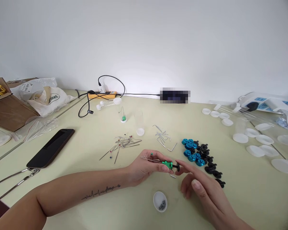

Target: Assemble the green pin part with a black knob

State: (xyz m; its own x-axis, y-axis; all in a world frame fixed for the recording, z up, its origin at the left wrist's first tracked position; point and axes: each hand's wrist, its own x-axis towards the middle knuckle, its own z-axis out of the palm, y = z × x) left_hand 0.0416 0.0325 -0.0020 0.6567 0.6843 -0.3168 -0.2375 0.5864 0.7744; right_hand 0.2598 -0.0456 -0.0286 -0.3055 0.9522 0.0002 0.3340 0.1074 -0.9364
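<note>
Pinching, the nearly closed left hand holds a piece above the table, its long axis running sideways: thin wires pointing left, green body, then black disc facing right, touched by the loosely open right hand.

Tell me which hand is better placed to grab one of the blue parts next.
Probably the right hand: it is nearer the blue parts, and its thumb is free, with fingers only at the black knob. The left hand grips the green piece and lies farther away.
</note>
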